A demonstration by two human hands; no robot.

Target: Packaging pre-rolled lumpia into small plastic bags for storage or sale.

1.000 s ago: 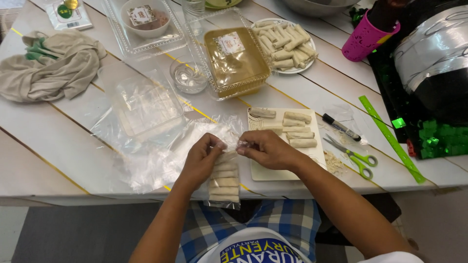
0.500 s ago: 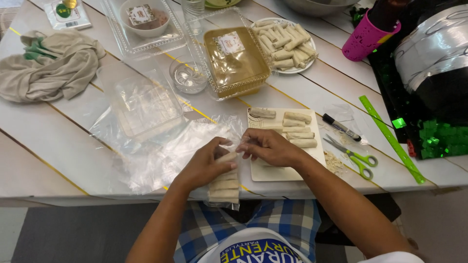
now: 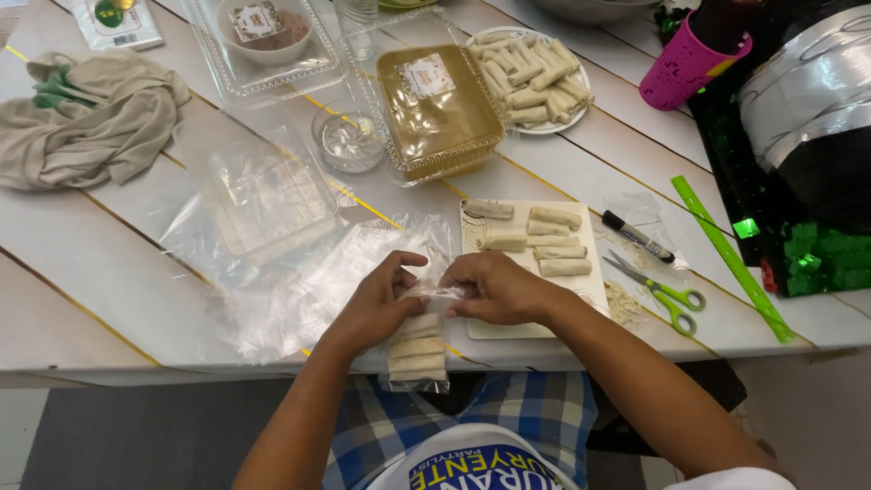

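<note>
both hands pinch the mouth of a small bag of rolls at the near edge of the white plank table (image 3: 109, 263).

from where i stand, the big things sit back: a beige cloth (image 3: 86, 118) at the far left, a lidded tray of brown sauce (image 3: 440, 109) and a plate of rolls (image 3: 535, 77) toward the far edge, green scissors (image 3: 658, 290) near the right. at the near edge, just left of the white board of loose rolls (image 3: 581, 281), the left hand (image 3: 376, 304) and right hand (image 3: 494, 286) are closed on the top of the clear bag (image 3: 417, 349), which hangs over the edge stacked with rolls. this looks like the sealing step; next the mouth likely wants folding flat and a firm press.
</note>
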